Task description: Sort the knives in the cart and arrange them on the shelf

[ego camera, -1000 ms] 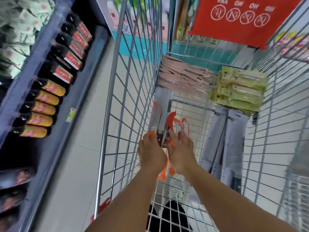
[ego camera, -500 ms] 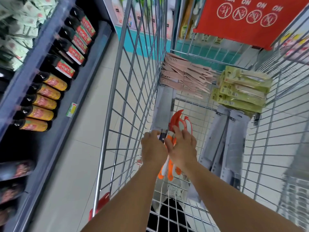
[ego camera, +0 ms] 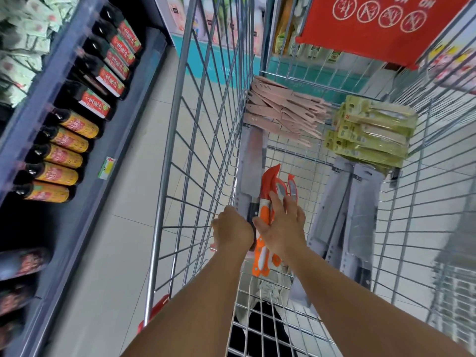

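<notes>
Both hands reach down into the wire cart (ego camera: 195,155). My left hand (ego camera: 233,229) is closed around the dark handle of a long grey-sleeved knife (ego camera: 251,163) that lies along the cart's left wall. My right hand (ego camera: 282,226) grips a bundle of orange-and-white knives (ego camera: 268,194), fingers spread over their blades, handles sticking out below the palm. Further in lie a pile of pink-sheathed knives (ego camera: 279,112), a stack of green-packaged knives (ego camera: 371,132) and grey-sleeved cleavers (ego camera: 347,215).
A shelf (ego camera: 85,161) on the left carries rows of dark sauce bottles (ego camera: 67,150) lying on their sides. A red sign (ego camera: 373,24) hangs at the cart's far end. Tiled floor runs between shelf and cart.
The view has tilted and shifted slightly. My hands have gathered the orange knives closer together, and the left hand has closed lower on the long knife's handle.
</notes>
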### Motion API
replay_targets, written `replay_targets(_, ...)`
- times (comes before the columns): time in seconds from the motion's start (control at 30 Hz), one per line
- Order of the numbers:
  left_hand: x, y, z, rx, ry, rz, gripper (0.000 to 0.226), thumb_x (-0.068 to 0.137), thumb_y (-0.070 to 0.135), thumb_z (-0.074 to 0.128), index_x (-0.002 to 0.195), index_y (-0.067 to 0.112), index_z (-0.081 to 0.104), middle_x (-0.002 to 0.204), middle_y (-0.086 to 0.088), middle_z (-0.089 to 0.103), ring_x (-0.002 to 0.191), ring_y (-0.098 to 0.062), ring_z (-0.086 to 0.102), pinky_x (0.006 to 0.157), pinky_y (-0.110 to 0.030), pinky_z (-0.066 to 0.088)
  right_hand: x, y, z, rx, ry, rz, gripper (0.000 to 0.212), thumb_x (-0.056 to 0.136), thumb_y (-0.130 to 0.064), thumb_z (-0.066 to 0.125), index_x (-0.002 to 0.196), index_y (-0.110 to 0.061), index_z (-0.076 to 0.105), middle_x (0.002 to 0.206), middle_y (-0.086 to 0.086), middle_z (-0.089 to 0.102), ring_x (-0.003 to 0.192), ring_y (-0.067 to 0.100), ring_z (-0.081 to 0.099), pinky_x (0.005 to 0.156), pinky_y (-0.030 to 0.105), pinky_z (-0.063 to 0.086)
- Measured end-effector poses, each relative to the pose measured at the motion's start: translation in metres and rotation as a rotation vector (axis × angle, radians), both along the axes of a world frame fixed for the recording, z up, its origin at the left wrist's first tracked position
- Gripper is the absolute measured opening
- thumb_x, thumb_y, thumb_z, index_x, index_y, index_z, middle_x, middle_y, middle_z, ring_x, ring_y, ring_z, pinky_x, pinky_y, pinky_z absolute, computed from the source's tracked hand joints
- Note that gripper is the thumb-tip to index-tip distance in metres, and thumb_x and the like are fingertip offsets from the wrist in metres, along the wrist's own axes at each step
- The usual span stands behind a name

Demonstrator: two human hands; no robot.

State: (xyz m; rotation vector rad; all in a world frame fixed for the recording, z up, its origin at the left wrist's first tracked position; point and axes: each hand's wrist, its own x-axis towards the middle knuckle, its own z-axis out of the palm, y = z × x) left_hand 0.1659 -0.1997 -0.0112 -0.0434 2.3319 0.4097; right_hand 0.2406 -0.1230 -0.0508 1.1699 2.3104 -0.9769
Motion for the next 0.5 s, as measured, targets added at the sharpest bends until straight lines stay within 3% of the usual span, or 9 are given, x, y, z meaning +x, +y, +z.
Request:
replay_targets(0.1, -0.002, -0.001, 0.008, 0.017, -0.005, -0.024, 0.031, 0.091, 0.006, 0.047, 0.121, 0.006, 0.048, 0.120, -0.014, 0.055, 0.106, -0.031, 0.056, 0.074, -0.033, 0.042, 0.003, 0.000, -0.004, -0.014, 0.009, 0.006, 0.071, 0.091, -0.054, 0.043, 0.151, -0.036, 0.008, 0.159, 0.003, -0.002, 0.147, 0.026, -0.007, 0.118, 0.041, -0.001)
replay_targets(0.17, -0.001, -0.002, 0.017, 0.036, 0.033, -0.035, 0.036, 0.091, 0.006, 0.048, 0.127, 0.008, 0.041, 0.126, -0.013, 0.049, 0.109, -0.031, 0.055, 0.079, -0.036, 0.044, 0.003, 0.001, -0.003, -0.042, 0.020, -0.021, 0.070, 0.092, -0.052, 0.043, 0.151, -0.035, 0.009, 0.160, 0.003, -0.002, 0.147, 0.024, -0.009, 0.117, 0.040, -0.003)
replay_targets(0.27, -0.003, -0.004, 0.033, 0.050, 0.104, -0.073, 0.051, 0.095, 0.019, 0.049, 0.141, 0.014, 0.027, 0.138, -0.010, 0.041, 0.116, -0.031, 0.052, 0.082, -0.040, 0.043, 0.004, 0.004, -0.002, -0.043, 0.058, -0.033, 0.069, 0.093, -0.048, 0.046, 0.151, -0.033, 0.012, 0.160, 0.004, 0.003, 0.147, 0.020, -0.005, 0.118, 0.037, -0.002)
replay_targets(0.37, -0.006, -0.005, 0.048, 0.030, 0.149, -0.129, 0.064, 0.094, 0.011, 0.049, 0.148, 0.021, 0.015, 0.142, -0.010, 0.034, 0.114, -0.032, 0.054, 0.074, -0.039, 0.040, 0.005, 0.003, 0.000, -0.043, 0.116, -0.078, 0.076, 0.091, -0.042, 0.053, 0.152, -0.033, 0.008, 0.160, 0.000, 0.004, 0.147, 0.021, 0.000, 0.118, 0.039, 0.004)
replay_targets(0.5, -0.009, -0.004, 0.060, 0.060, 0.134, -0.111, 0.062, 0.094, 0.008, 0.047, 0.147, 0.025, 0.019, 0.135, -0.011, 0.037, 0.107, -0.031, 0.055, 0.070, -0.036, 0.040, 0.007, -0.002, 0.002, -0.057, 0.134, -0.186, 0.086, 0.087, -0.038, 0.059, 0.150, -0.038, 0.001, 0.159, -0.006, 0.001, 0.146, 0.025, 0.008, 0.117, 0.045, 0.016)
